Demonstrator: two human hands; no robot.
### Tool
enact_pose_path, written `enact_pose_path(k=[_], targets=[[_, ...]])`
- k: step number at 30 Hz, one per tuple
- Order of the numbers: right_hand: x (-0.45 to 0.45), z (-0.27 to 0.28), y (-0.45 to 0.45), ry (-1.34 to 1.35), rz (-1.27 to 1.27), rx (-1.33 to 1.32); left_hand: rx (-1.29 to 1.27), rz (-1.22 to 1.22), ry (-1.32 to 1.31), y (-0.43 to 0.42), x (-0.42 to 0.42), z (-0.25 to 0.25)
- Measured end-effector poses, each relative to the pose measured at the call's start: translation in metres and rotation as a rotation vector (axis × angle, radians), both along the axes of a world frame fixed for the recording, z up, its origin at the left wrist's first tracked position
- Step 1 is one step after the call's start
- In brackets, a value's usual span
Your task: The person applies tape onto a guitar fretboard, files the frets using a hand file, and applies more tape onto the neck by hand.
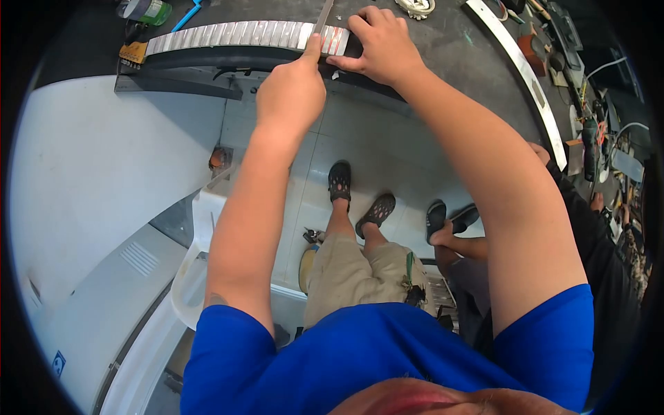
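Note:
A guitar neck (228, 36) lies across the bench edge, curved by the lens, its fretboard covered with silvery strips between the frets. At its left end is a wood-coloured headstock (133, 53). My left hand (290, 95) is closed around a thin metal file (324, 16), index finger stretched along it, over the neck near its right end. Just right of it, my right hand (386, 47) grips the neck's end, thumb at the near edge and bent fingers on the far side. Part of that end is hidden beneath the hand.
A green-and-clear jar (148, 11) and a blue tool (187, 15) sit at the back left. A long pale strip (526, 76) lies on the dark bench (449, 52), beside cluttered tools at right. Another person's sandalled feet (437, 220) are close by on the right.

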State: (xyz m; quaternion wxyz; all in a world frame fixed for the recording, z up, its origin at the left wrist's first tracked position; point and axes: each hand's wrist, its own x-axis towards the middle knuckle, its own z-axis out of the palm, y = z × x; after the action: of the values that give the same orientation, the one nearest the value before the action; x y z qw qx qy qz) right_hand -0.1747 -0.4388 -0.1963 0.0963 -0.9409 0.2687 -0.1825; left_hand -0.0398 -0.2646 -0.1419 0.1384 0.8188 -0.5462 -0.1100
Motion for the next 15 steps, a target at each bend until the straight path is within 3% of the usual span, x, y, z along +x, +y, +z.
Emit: enact_pose_path(k=[4,9,13,15], targets=[[-0.001,0.004,-0.002,-0.024,-0.014,0.025,0.046,0.049,0.138,0.062,-0.028,0.011],[-0.001,0.008,-0.002,-0.051,-0.027,0.052,0.063,0.015,0.087,0.119,-0.046,-0.009],[0.0,0.01,0.0,-0.069,-0.039,0.062,0.184,0.049,0.044,0.072,-0.032,-0.002],[0.0,0.013,0.002,-0.078,-0.041,0.07,0.104,0.006,0.017,0.019,-0.016,0.002]])
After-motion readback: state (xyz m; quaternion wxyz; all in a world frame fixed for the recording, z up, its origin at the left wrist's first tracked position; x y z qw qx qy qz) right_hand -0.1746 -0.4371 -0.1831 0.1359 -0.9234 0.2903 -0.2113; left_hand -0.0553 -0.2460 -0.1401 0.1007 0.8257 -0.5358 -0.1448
